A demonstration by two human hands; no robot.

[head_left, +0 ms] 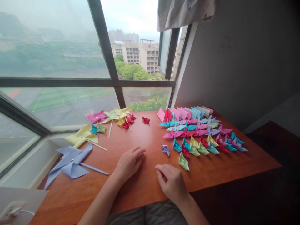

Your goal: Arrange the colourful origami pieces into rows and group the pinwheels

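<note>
From close above, the head camera looks forward and down across the table (pixel 145 137) toward the window (pixel 116 82).

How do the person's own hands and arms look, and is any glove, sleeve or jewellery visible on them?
The left hand and the right hand are both bare: no glove, ring or watch is visible. No sleeve shows on the left forearm or the right forearm within the picture. Dark quilted cloth shows between them at the bottom edge.

On the table (pixel 142 137), pinwheels (pixel 72 160) at left, paper boats (pixel 183 162) at right, cranes (pixel 172 134) behind these, window (pixel 145 83) beyond
</note>
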